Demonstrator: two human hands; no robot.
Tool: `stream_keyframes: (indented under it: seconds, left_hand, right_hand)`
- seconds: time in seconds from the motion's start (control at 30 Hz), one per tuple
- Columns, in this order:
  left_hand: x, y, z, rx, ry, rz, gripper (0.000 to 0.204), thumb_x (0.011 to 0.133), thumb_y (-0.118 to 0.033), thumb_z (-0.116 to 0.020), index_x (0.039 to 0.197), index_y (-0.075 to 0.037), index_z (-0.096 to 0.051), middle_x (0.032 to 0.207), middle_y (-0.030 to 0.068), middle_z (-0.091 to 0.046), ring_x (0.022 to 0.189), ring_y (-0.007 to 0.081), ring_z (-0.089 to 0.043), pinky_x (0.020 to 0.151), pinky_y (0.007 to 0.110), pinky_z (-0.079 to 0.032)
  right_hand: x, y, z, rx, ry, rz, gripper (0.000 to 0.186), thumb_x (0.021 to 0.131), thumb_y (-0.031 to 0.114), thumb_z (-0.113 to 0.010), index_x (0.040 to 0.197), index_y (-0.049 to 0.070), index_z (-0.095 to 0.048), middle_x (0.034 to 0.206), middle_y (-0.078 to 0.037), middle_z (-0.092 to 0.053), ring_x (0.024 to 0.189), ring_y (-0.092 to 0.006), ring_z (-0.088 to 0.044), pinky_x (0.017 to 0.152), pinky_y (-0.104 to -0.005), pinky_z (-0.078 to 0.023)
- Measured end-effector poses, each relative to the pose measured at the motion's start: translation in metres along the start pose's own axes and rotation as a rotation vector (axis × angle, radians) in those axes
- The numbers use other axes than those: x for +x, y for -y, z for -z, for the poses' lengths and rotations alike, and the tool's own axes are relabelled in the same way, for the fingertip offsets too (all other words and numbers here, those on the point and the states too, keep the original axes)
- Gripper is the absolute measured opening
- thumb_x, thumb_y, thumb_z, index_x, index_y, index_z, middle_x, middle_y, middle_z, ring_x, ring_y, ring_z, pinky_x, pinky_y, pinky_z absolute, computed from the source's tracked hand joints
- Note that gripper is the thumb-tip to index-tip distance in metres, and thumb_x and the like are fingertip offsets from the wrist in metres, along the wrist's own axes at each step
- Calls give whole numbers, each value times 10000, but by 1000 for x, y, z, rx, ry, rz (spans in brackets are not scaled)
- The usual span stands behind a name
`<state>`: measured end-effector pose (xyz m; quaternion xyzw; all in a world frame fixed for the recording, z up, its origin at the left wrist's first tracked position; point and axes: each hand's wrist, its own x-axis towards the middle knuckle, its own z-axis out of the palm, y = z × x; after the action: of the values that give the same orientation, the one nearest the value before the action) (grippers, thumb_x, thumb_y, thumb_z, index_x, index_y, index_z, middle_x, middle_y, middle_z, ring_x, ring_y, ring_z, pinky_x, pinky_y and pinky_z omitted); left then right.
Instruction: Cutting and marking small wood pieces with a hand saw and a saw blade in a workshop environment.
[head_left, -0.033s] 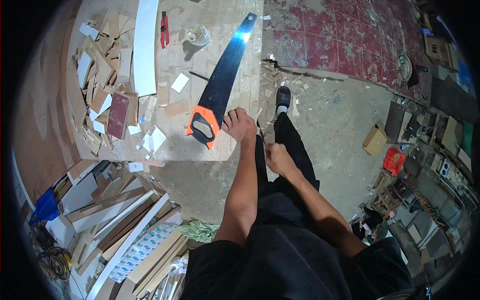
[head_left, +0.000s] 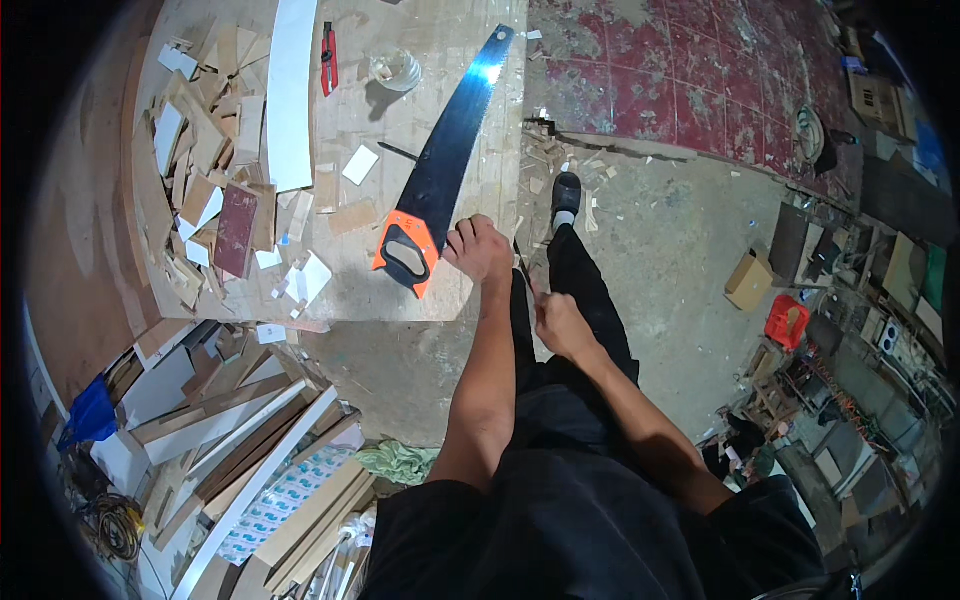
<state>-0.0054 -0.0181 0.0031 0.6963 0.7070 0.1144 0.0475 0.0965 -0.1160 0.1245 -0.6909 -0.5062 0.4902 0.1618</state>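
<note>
Standing by the corner of a pale wooden table (head_left: 440,40), a person in a black short-sleeved top has both hands near the middle of the frame. The right hand (head_left: 565,325) is closed in a fist around the lower end of a thin dark tool (head_left: 526,268), just off the table's right edge; what kind of tool it is I can't make out. The left hand (head_left: 482,250) rests on that edge with its fingers bent, and I cannot tell whether they grip anything. Just left of them lies a handsaw (head_left: 450,160), its orange and black handle (head_left: 428,228) toward the person and its blade slanting to the top of the frame. A short dark stick (head_left: 397,151) lies against the blade's left side.

Toward the upper left are a clear glass jar (head_left: 403,72), a red cutter (head_left: 329,65) and a long white strip (head_left: 291,100), with a heap of wood offcuts (head_left: 205,135) beyond and a maroon block (head_left: 236,230) among them. Long boards (head_left: 262,432) are stacked at the lower left, beside a crumpled green cloth (head_left: 398,462). A cardboard box (head_left: 749,281) and a red crate (head_left: 787,321) sit on the floor at the right.
</note>
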Motion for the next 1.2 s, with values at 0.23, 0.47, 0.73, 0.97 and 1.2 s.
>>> stream_keyframes:
  seconds: [0.23, 0.47, 0.73, 0.97, 1.2]
  left_hand:
    - [-2, -8, 2, -19, 15, -4, 93, 781, -153, -626, 853, -198, -591, 905, 26, -537, 898, 264, -503, 752, 430, -330]
    - [5, -6, 2, -29, 0, -11, 106, 766, -140, -639, 843, -192, -587, 902, 36, -538, 892, 269, -510, 765, 429, -342]
    - [-4, -1, 0, -35, -23, 63, 136, 775, -139, -628, 889, -203, -590, 919, 32, -541, 904, 267, -508, 777, 427, -346]
    - [-4, -3, 2, 4, -43, 86, 154, 767, -147, -630, 900, -218, -596, 922, 27, -547, 905, 267, -508, 780, 430, -348]
    - [0, -4, -1, 5, -18, 100, 166, 742, -156, -654, 888, -212, -598, 926, 29, -544, 913, 271, -506, 775, 434, -348]
  right_hand:
    - [10, -1, -1, 39, 45, -143, 450, 802, -72, -545, 1249, -114, -552, 847, -324, -618, 842, -465, -652, 715, -508, -506]
    - [15, -10, -17, 47, -5, -127, 509, 813, -59, -549, 1317, -114, -504, 849, -327, -606, 819, -471, -642, 693, -491, -496]
    - [14, -18, -20, -52, -52, -25, 610, 794, -51, -557, 1394, -75, -451, 851, -287, -646, 829, -455, -651, 755, -513, -506]
    - [7, -14, -18, -98, -105, 17, 446, 796, -38, -555, 1240, -73, -591, 850, -308, -634, 818, -478, -648, 751, -529, -502]
    - [1, -10, -13, -138, 40, -15, 542, 774, -31, -574, 1297, -145, -489, 872, -319, -639, 862, -498, -631, 778, -554, -499]
